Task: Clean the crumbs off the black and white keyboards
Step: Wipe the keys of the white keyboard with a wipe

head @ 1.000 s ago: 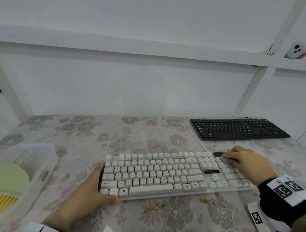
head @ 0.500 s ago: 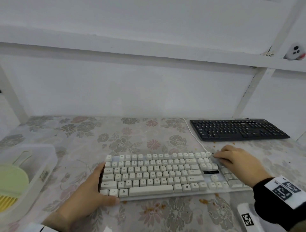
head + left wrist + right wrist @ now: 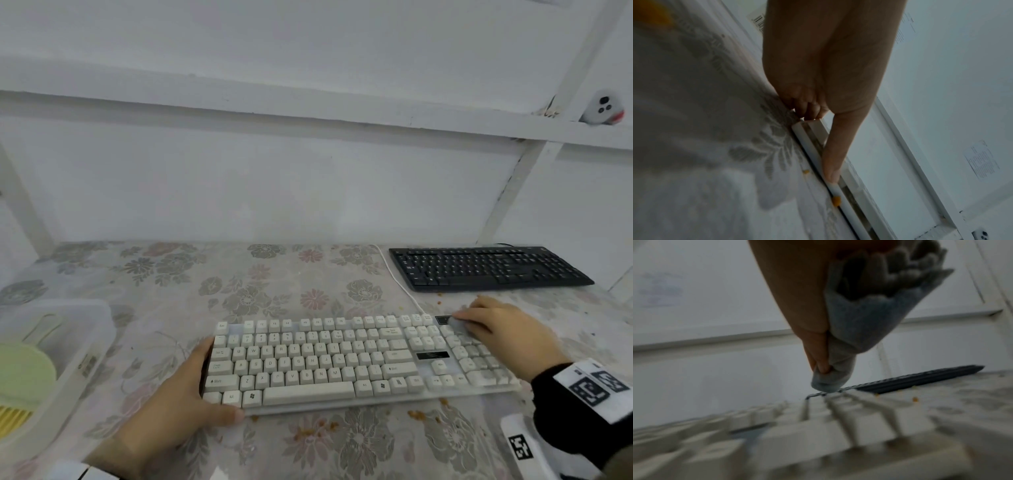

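1. The left hand (image 3: 178,407) braces the white keyboard (image 3: 342,363) at its left end, thumb along the front edge and fingers curled at the corner. That grip should stay firm so the board does not slide.
2. The right hand (image 3: 496,329) has its fingers bunched around a grey cloth (image 3: 849,331), whose tip touches the far right keys. Short strokes toward the table (image 3: 171,281) would lift crumbs (image 3: 416,414) out rather than push them between keys.
3. The black keyboard (image 3: 486,269) lies behind, to the right, with crumbs at its front edge.

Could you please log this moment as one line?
left hand: holds white keyboard | right hand: cloth on numpad | black keyboard: untouched
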{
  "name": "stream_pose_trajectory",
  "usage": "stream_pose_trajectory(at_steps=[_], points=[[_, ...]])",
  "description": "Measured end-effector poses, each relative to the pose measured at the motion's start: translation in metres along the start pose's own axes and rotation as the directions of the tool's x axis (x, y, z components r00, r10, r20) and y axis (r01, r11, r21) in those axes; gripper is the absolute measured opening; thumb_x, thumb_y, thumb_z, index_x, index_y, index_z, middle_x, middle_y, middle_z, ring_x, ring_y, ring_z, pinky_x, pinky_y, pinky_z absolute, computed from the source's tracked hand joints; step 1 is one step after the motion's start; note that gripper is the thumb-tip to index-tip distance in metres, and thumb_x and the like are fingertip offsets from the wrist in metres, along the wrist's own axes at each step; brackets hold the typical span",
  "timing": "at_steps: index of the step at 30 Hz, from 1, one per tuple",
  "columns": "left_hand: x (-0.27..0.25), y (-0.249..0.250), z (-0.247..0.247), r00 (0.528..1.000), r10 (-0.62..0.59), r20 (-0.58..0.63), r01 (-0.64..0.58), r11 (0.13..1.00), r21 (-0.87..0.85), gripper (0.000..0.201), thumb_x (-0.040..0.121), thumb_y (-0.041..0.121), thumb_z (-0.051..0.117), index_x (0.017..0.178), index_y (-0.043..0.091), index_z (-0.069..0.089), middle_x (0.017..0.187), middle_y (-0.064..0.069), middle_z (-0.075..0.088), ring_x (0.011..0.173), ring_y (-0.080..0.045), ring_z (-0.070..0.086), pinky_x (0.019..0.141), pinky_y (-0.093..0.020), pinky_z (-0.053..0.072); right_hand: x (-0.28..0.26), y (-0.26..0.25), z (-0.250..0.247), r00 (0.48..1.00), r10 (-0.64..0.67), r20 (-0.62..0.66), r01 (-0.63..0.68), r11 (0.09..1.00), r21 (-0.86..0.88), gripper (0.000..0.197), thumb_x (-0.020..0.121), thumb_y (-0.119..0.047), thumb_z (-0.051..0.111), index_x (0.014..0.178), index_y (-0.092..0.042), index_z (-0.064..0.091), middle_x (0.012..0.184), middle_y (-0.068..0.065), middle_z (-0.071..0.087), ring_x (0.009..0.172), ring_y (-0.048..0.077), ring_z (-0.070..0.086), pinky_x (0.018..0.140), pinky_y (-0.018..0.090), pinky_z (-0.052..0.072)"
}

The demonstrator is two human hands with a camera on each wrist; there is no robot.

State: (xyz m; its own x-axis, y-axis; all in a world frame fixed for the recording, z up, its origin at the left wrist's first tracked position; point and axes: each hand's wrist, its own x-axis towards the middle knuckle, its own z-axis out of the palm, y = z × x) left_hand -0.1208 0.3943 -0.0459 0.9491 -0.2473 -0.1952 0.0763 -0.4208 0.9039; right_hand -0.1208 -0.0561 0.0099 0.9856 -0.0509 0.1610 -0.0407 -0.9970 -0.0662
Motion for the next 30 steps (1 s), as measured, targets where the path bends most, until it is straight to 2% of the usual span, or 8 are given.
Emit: stream_pose_trajectory(at_steps=[3,8,13,18,22,25,27,30], points=[[0.0,0.001,0.0,1.0,0.02,-0.002,-0.02,1.0,0.0,0.088,0.059,-0.001,0.086,0.116,0.047,0.04,0.104,0.043,0.059,0.095,0.013,0.062,0.067,-0.005,0.048,-0.001,-0.007,0.011,0.998,-0.055,0.028,0.055,0.998,-0.011,0.017,0.093,-0.034,0.057,0.101,-0.034,0.071,0.092,-0.017,0.056,0.08,0.013,0.057,0.062,0.029,0.048],[0.0,-0.001,-0.001,1.0,0.026,0.003,-0.025,1.0,-0.01,0.087,0.06,0.0,0.087,0.118,0.046,0.041,0.106,0.041,0.06,0.095,0.012,0.063,0.069,-0.008,0.049,0.0,0.022,0.008,0.993,0.108,0.049,-0.1,0.983,-0.153,0.021,0.095,-0.034,0.052,0.105,-0.033,0.071,0.088,-0.014,0.051,0.075,0.012,0.052,0.062,0.025,0.043],[0.002,-0.003,-0.001,1.0,0.01,0.007,-0.01,1.0,0.0,0.087,0.058,0.006,0.089,0.117,0.049,0.041,0.106,0.03,0.067,0.097,0.012,0.062,0.074,-0.011,0.048,0.01,0.004,-0.005,0.981,0.184,0.054,-0.169,0.963,-0.211,0.022,0.096,-0.033,0.05,0.099,-0.035,0.071,0.089,-0.011,0.05,0.079,0.016,0.05,0.066,0.031,0.047],[0.001,-0.002,-0.001,1.0,0.013,-0.001,-0.013,1.0,-0.009,0.089,0.058,0.005,0.089,0.116,0.051,0.04,0.11,0.019,0.066,0.096,0.013,0.062,0.073,-0.009,0.048,0.009,-0.098,-0.012,0.996,-0.058,0.071,0.053,0.996,0.076,0.021,0.096,-0.035,0.05,0.104,-0.031,0.069,0.101,-0.01,0.057,0.09,0.013,0.057,0.072,0.028,0.044],[0.001,-0.003,-0.003,1.0,0.014,0.008,-0.014,1.0,-0.019,0.102,0.037,0.031,0.089,0.122,0.051,0.037,0.114,0.018,0.065,0.1,0.007,0.063,0.083,-0.017,0.05,0.005,-0.204,-0.01,0.927,-0.352,0.128,0.312,0.916,0.252,0.028,0.097,-0.043,0.046,0.106,-0.03,0.069,0.097,-0.013,0.054,0.088,0.012,0.055,0.074,0.027,0.045],[0.0,-0.003,-0.003,1.0,0.009,0.006,-0.009,0.997,-0.07,0.11,0.028,0.032,0.091,0.125,0.043,0.041,0.114,0.009,0.067,0.099,-0.002,0.067,0.085,-0.03,0.055,0.005,-0.269,0.0,0.859,-0.494,0.138,0.45,0.855,0.259,0.023,0.097,-0.029,0.048,0.105,-0.025,0.07,0.094,-0.005,0.051,0.088,0.021,0.052,0.07,0.033,0.044],[0.001,-0.003,-0.002,1.0,0.005,-0.001,-0.005,0.997,-0.075,0.117,0.016,0.045,0.095,0.12,0.045,0.042,0.112,0.006,0.066,0.1,-0.008,0.067,0.087,-0.035,0.055,0.004,-0.299,0.005,0.836,-0.533,0.131,0.501,0.838,0.217,0.023,0.096,-0.019,0.049,0.105,-0.02,0.07,0.091,-0.002,0.043,0.089,0.025,0.048,0.065,0.034,0.038],[0.001,-0.004,-0.001,1.0,-0.001,-0.025,0.0,1.0,-0.028,0.107,0.021,0.046,0.094,0.114,0.045,0.042,0.113,0.01,0.063,0.102,-0.005,0.062,0.086,-0.029,0.052,0.001,-0.318,0.007,0.809,-0.572,0.135,0.552,0.818,0.159,0.028,0.093,-0.007,0.047,0.111,-0.013,0.068,0.1,0.004,0.048,0.097,0.031,0.047,0.063,0.036,0.035]])
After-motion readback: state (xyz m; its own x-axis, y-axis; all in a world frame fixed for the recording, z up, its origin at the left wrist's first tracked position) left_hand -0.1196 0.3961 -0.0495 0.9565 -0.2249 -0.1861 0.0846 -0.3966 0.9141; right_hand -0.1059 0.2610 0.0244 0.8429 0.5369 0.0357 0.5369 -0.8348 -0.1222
